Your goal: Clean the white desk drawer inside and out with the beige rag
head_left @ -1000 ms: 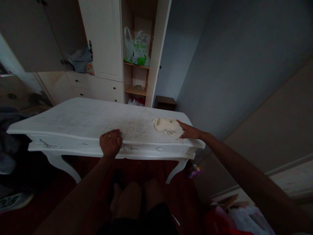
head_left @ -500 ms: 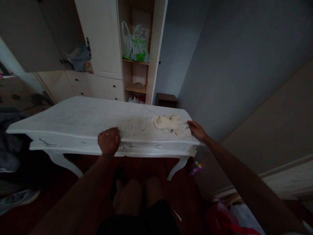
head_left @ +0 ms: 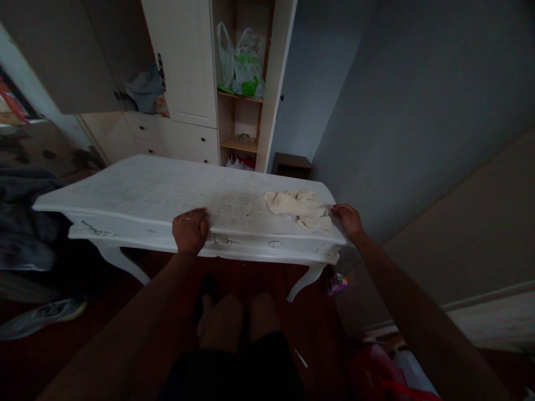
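Observation:
A white table [head_left: 175, 184] with curved legs and a carved front stands before me, its top marked with grey smudges. My left hand [head_left: 191, 231] is closed over the table's front edge, fingers curled on the top and the thumb out of sight. At the right end, my right hand [head_left: 348, 220] grips the table's side edge with bent fingers; its underside is hidden. Just left of those fingertips lies a crumpled cream cloth [head_left: 298, 209], which looks like a rag, with a small gap between.
Behind the table is a white wardrobe [head_left: 188, 67] with an open door [head_left: 279, 83] and plastic bags [head_left: 246, 69] on a shelf. A brown box-like cabinet [head_left: 291, 164] stands by the grey wall [head_left: 401, 100]. A shoe [head_left: 45, 317] and a purple packet [head_left: 336, 284] lie on the red floor.
The view has shifted, so the table and wardrobe appear farther right and slightly higher. My right fingertips have come a little away from the cloth. My left hand stays on the front edge.

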